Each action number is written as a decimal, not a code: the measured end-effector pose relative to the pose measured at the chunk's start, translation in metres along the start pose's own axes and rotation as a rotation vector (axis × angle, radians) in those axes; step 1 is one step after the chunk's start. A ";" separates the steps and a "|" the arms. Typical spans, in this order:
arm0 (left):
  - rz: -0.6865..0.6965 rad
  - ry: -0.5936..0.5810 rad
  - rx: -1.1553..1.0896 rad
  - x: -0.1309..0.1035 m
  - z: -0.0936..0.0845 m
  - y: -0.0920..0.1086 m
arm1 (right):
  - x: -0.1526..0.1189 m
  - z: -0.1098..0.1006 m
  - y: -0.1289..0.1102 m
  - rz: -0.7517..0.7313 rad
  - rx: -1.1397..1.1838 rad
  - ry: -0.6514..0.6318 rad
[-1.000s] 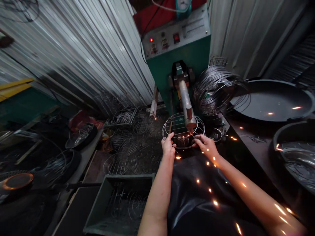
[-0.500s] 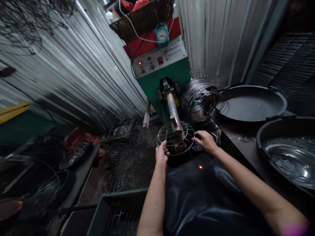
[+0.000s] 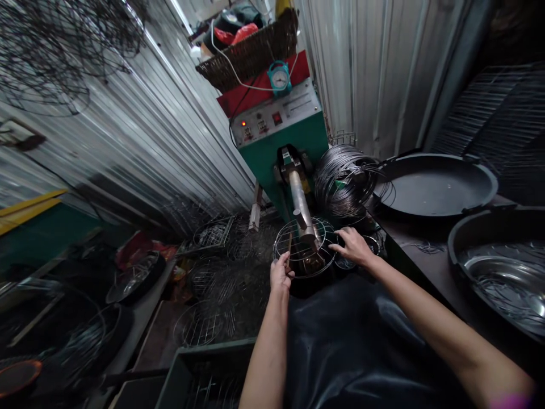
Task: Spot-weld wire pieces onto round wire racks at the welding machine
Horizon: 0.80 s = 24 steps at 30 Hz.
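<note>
A round wire rack lies level at the working end of the green machine, around the foot of its metal arm. My left hand is closed at the rack's near left edge, gripping the rim together with a thin brown stick. At the right rim is my right hand, thumb and forefinger apart on either side of the wire; whether they touch it is hard to tell. Beneath the rack, the machine's lower part is dark and partly hidden.
Right of the machine stands a coil of wire. Two large black pans are farther right, the nearer holding a shiny metal bowl. A green crate is at the lower left. Wire pieces and racks lie left. A small clock tops the machine.
The view has tilted slightly, so the scene sits a little lower. The orange spark seen near my right forearm is gone. Both hands remain at the rack's rim.
</note>
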<state>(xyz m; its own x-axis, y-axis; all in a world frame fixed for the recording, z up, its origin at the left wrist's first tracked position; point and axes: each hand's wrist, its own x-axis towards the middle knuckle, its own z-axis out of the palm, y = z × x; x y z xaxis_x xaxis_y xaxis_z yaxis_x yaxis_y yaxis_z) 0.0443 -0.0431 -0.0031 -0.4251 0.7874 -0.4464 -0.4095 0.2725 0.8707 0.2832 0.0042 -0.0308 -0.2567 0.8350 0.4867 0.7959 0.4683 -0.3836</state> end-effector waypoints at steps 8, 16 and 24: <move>0.028 0.024 -0.059 -0.002 0.003 0.000 | -0.003 0.013 -0.001 -0.013 0.075 0.077; -0.020 -0.006 -0.082 -0.003 0.002 0.002 | -0.005 0.009 -0.008 -0.006 0.000 0.047; -0.070 0.011 -0.003 0.000 -0.002 0.001 | -0.002 -0.002 -0.018 0.026 -0.098 -0.097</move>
<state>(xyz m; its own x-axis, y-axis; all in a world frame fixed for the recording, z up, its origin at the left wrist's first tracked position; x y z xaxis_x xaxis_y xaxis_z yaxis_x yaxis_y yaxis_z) 0.0420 -0.0440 -0.0021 -0.4040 0.7603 -0.5087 -0.4407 0.3255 0.8365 0.2702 -0.0069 -0.0236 -0.2836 0.8727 0.3975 0.8516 0.4198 -0.3140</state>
